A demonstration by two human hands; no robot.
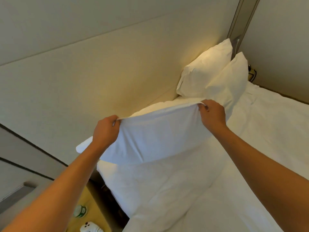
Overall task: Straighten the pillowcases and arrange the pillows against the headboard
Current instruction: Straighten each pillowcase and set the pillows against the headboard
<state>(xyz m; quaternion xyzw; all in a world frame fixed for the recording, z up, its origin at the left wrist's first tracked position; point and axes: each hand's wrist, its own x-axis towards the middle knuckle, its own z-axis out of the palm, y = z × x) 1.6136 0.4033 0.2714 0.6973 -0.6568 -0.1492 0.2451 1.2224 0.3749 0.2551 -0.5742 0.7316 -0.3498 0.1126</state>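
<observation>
Both hands are gripping the top edge of a white pillow [155,138], holding it up over the bed [259,148] just in front of the headboard [103,77]. The left hand [106,130] is curling its fingers tight around the pillowcase hem at the left end, and the right hand [212,114] is pinching the same hem further along to the right, so the fabric is stretching into a taut line between them. The pillow is hanging down from that edge, its lower part touching the bedding, with one corner poking out to the left past the left wrist.

Another pillow [150,185] is lying flat right underneath it, near the bed's left side. Two more pillows [210,76] are standing propped in the far corner, the back one leaning on the headboard and the front one overlapping it, just beyond the right hand.

Down at the lower left, a bedside worktop [90,205] is carrying a clear bottle with a green label [80,210] and a small white gadget [90,227]; can't tell what that gadget is.
</observation>
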